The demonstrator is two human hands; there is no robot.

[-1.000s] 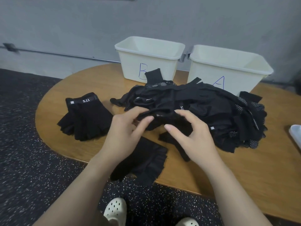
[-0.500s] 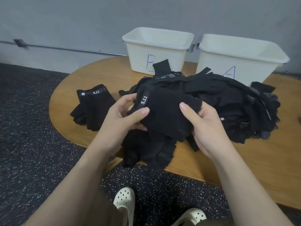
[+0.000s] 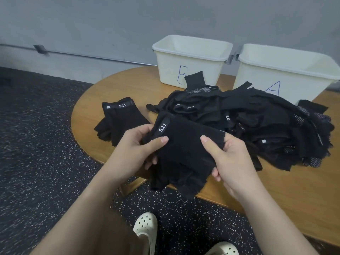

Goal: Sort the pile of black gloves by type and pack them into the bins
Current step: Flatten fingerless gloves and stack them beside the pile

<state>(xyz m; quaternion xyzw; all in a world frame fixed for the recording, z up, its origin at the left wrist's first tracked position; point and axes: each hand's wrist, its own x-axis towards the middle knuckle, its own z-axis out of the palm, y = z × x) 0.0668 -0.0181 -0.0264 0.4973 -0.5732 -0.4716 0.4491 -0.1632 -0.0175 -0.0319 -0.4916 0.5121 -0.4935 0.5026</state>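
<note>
Pinching black glove (image 3: 185, 144) between thumbs and curled fingers (image 3: 158, 140), both hands, above table edge (image 3: 88, 137)

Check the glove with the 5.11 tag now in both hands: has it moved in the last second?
Yes. The 5.11 glove was pulled out of the pile toward the person; both the left hand and right hand grip it above the table's near edge.
</note>
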